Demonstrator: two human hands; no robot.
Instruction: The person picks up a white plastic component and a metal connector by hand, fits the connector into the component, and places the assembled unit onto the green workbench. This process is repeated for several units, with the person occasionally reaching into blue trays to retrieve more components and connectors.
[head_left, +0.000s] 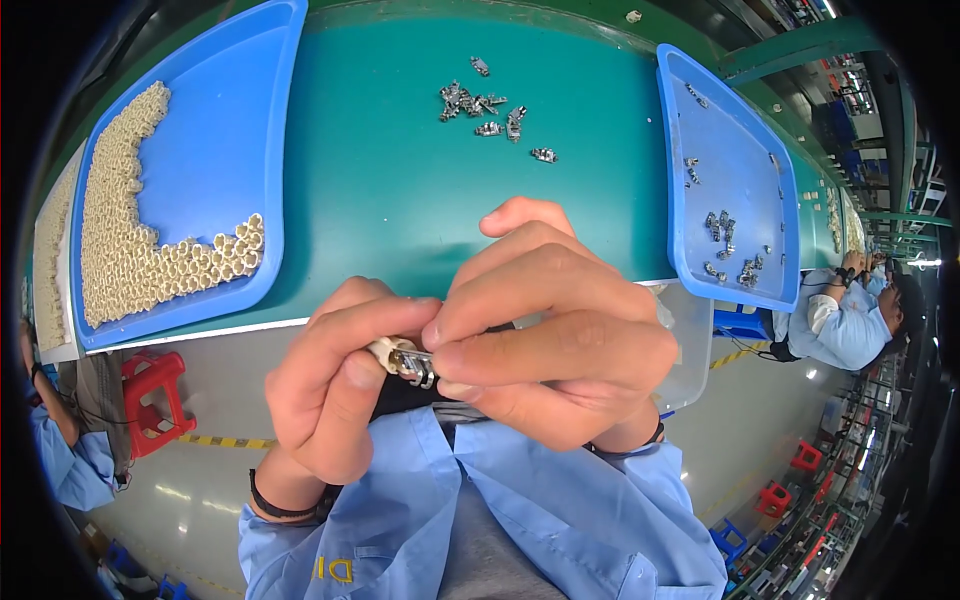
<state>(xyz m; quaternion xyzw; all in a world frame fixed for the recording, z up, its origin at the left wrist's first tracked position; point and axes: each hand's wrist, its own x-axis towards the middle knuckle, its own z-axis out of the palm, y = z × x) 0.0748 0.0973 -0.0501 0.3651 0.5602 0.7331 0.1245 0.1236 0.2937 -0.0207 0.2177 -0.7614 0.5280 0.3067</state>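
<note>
In front of my chest, just past the near edge of the green table (390, 200), both hands meet. The thumb and forefinger of my left hand (322, 390) pinch a small cream-coloured socket body (381, 352). At its mouth sits a shiny metal insert (417, 369), gripped from the other side by the bent fingertips of my right hand (565, 345). The fingers partly cover both pieces, so how deep the metal goes in cannot be seen. Several similar metal inserts (465, 103) lie loose at the far middle of the table.
To the left, a blue tray (220, 130) holds a packed mass of cream socket bodies (120, 240). A second blue tray (735, 175) at the right has scattered metal inserts (722, 226). A red stool (152, 405) stands lower left; another person (845, 325) sits at far right.
</note>
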